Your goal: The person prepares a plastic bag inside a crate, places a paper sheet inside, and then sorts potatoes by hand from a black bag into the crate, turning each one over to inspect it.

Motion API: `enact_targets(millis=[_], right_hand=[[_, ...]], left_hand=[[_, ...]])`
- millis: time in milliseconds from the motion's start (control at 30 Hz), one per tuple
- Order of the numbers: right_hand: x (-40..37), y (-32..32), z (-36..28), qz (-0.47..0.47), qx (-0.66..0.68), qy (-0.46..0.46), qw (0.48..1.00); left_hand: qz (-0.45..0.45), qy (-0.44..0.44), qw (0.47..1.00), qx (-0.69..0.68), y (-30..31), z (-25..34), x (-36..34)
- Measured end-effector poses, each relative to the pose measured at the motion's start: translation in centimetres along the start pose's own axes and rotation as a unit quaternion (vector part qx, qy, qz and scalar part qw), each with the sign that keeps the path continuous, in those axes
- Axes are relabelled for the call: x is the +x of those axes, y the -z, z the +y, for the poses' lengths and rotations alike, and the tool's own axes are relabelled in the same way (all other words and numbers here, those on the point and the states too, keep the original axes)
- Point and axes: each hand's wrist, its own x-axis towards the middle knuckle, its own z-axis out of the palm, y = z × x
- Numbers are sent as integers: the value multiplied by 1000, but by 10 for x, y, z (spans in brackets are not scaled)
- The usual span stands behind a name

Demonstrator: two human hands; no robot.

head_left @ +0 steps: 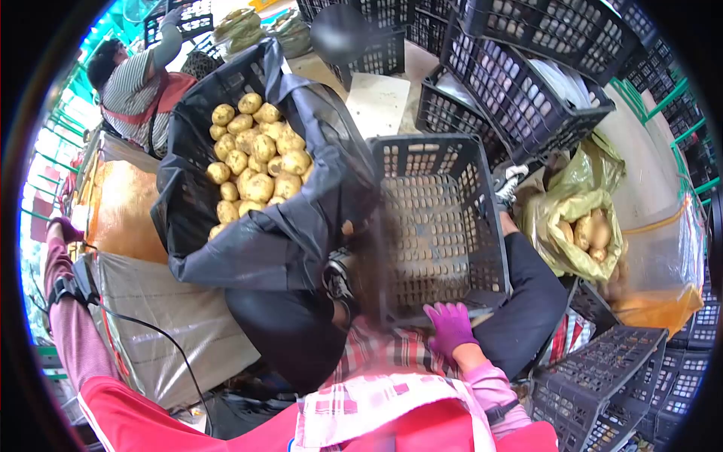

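Observation:
My right hand, in a purple glove, is at the near edge of a black plastic crate between my legs. Its fingers are spread on the rim, and the crate holds no potatoes. Far to the left, my left hand, also in a purple glove, is stretched out beside an orange mesh sack; its fingers are too small and unclear to read. Left of the crate stands a container lined with a black bag, holding several potatoes.
A greenish bag of potatoes lies right of my leg. Stacked black crates rise at the back right, another crate at the lower right. A co-worker sits at the upper left. A black cable crosses a covered sack.

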Motion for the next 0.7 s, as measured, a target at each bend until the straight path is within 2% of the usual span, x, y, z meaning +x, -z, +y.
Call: enact_targets(millis=[133,233,333,367,400,433,467,500,533,567,600,633,700], right_hand=[[11,-24,19,27,8,-74,997],[27,6,33,-83,50,-40,994],[26,43,41,69,40,22,997],[31,68,43,110,41,14,993],[34,105,44,130,96,18,987],[46,120,50,212,71,38,974],[63,128,64,270,53,54,960],[69,151,70,328,55,92,939],[73,174,76,317,74,90,941],[77,189,82,328,91,86,936],[78,200,84,370,83,113,918],[78,211,86,409,73,139,899],[62,243,90,391,137,101,905]], left_hand=[[54,-82,994,-54,77,88,-6],[75,-145,981,-101,125,152,-22],[71,-209,964,-152,161,213,-52],[56,-226,957,-173,164,235,-66],[38,-243,950,-192,163,254,-81],[11,-258,943,-210,154,272,-100],[-20,-286,940,-182,134,290,-123],[-17,-371,927,-45,93,305,-157],[-14,-445,890,94,67,315,-189],[-74,-461,883,-45,80,355,-237],[-319,-210,893,-237,92,395,-275],[-227,-189,883,-365,42,402,-317],[-158,-58,917,-361,-22,417,-380]])
